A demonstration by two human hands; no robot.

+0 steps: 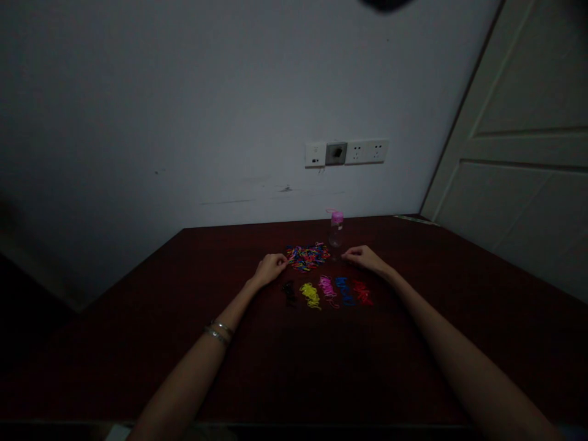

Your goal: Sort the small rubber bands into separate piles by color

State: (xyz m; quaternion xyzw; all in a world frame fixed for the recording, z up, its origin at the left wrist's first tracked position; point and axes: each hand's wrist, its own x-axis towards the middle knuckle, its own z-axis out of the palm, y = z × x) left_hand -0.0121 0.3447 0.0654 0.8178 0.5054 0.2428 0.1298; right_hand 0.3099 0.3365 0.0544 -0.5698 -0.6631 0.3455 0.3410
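A mixed pile of small colourful elastic bands (307,257) lies on the dark red table. My left hand (272,267) rests at the pile's left edge, its fingertips pinched together; what is between them is too small to tell. To the right of the pile is my right hand (364,257), also in a pinch, just in front of a clear bottle with a pink lid (337,231). Nearer to me, bands lie sorted by colour in a row: black bands (289,294), yellow bands (310,296), pink bands (327,288), blue bands (344,291) and red bands (362,293).
The table (294,361) reaches back to a pale wall (206,122) with a row of sockets and switches (346,153). On the right stands a white panelled door (528,165). A thin strip (416,219) lies along the table's back right edge. The light is dim.
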